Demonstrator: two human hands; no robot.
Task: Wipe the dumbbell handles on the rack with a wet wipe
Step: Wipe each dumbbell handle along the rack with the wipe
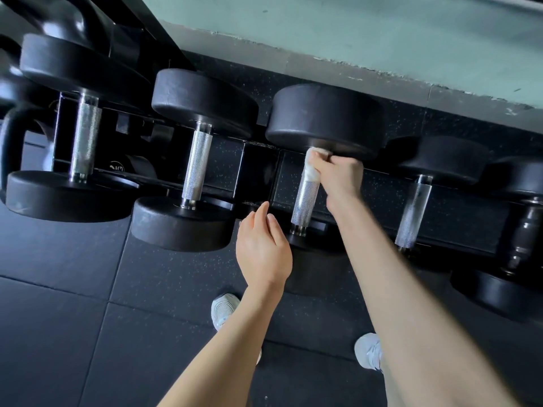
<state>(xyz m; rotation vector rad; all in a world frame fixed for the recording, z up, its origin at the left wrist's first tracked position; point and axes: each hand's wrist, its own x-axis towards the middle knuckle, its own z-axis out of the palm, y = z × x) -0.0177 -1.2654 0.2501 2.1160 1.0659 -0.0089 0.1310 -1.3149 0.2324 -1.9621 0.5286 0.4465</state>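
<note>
Left hand [263,254] hangs loose and empty; right hand [338,171] grips the wet wipe [309,172] round the handle [305,201], whose knurling may tear it.

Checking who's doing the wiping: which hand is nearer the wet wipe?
Right. The right hand grips the wet wipe around the far end of the dumbbell handle; the left hand hovers open near its other end, apart.
</note>
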